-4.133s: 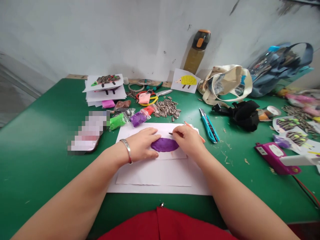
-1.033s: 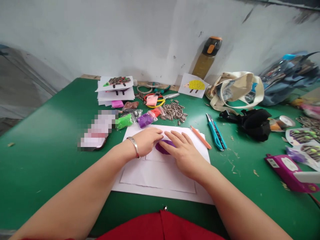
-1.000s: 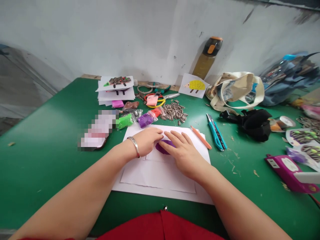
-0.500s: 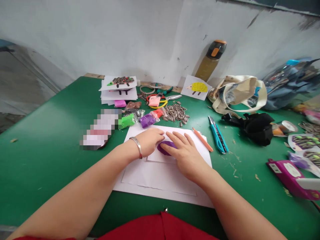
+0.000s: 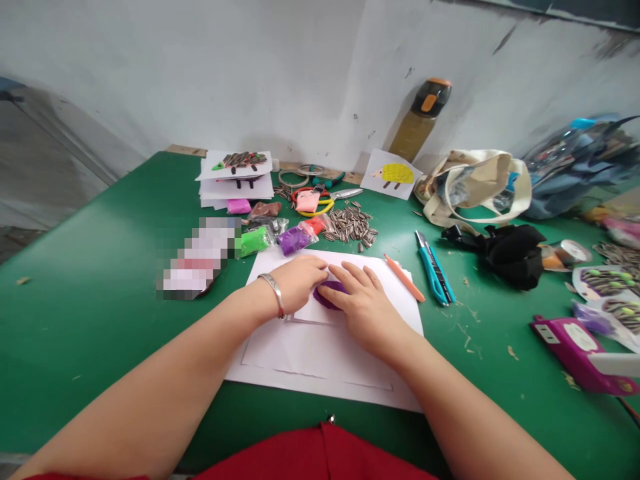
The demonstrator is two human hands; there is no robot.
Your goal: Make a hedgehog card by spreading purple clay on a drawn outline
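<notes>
Left hand (image 5: 299,283) lies flat on the white paper sheets (image 5: 320,393), a silver bangle (image 5: 271,294) on its wrist; its grip is open, fingers loosely together, tips just beside the purple clay (image 5: 330,295). Right hand (image 5: 365,310) rests open on the clay, its fingers (image 5: 350,275) spread and their tips on the clay's upper side; that grip is not clamped on anything.

The clay is a flat, rounded patch on the paper, between the two hands, partly covered by the right fingers.

Just right of the paper: an orange modelling tool (image 5: 404,277) lying at a slant, touching the sheet, then a teal utility knife (image 5: 436,270) on the green surface (image 5: 100,320). Above the paper, a green clay packet (image 5: 254,241) and a purple clay packet (image 5: 294,240) lie near a heap of striped sunflower seeds (image 5: 351,223). Further up, yellow-handled scissors (image 5: 311,203) and a stack of papers topped by a seed hedgehog picture (image 5: 237,163). A yellow hedgehog drawing (image 5: 389,175) leans near the wall. A pixelated object (image 5: 197,257) lies left of the packets.
</notes>
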